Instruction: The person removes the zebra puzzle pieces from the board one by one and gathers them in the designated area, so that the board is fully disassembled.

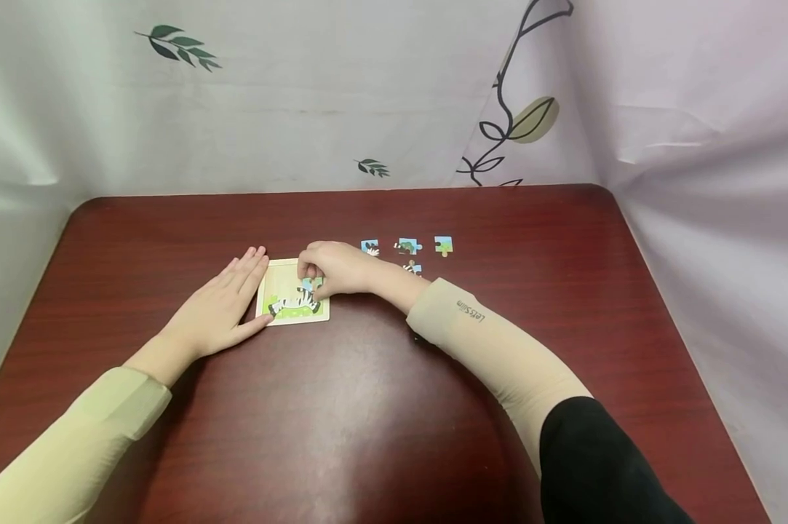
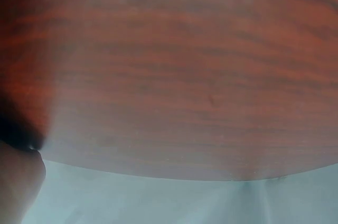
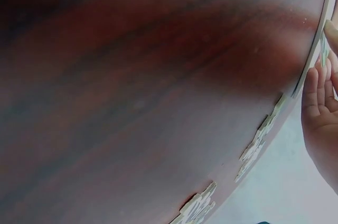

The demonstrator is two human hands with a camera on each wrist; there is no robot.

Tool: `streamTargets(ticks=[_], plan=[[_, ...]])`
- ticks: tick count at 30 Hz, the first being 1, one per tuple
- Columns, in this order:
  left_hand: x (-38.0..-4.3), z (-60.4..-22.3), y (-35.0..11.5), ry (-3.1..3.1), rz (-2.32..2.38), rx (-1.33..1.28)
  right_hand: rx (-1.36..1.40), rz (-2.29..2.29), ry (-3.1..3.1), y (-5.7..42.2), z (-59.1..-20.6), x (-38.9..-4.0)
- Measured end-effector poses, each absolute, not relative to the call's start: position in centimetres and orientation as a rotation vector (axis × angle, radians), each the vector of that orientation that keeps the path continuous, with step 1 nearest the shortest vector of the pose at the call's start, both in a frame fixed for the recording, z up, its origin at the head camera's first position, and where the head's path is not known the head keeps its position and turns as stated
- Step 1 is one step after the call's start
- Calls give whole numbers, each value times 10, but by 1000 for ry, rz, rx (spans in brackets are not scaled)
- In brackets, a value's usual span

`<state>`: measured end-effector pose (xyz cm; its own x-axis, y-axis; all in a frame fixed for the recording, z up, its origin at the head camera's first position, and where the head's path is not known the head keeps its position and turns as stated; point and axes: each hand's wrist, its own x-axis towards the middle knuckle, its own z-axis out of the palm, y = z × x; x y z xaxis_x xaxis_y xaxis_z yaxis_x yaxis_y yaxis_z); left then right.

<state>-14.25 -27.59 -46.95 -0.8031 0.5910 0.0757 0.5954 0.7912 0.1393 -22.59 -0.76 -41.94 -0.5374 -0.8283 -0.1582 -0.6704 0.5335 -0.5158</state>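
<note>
The jigsaw tray (image 1: 282, 278) is cream, its zebra (image 1: 295, 303) striped black and white on green, the desk (image 1: 289, 422) grained red-brown.

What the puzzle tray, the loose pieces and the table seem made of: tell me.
Puzzle tray: probably thin wood or fibreboard, matte, judging by its pale, plain rim. Loose pieces: likely wood or thick card with printed faces; the right wrist view shows pale edges. Table: wood or wood-look laminate, polished, given its red-brown streaked grain and glossy reflections.

A red-brown counter (image 1: 367, 393) fills the lower frame. Pale cloth (image 1: 341, 94) with printed leaves (image 1: 185, 41) is behind and at both sides. Light (image 1: 357, 360) reflects at lower centre.
</note>
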Motion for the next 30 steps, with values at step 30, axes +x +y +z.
streamTargets(ticks=[30], plan=[[-143, -469, -276, -2920, -260, -984, -1229, -571, 2330, -8, -419, -224]])
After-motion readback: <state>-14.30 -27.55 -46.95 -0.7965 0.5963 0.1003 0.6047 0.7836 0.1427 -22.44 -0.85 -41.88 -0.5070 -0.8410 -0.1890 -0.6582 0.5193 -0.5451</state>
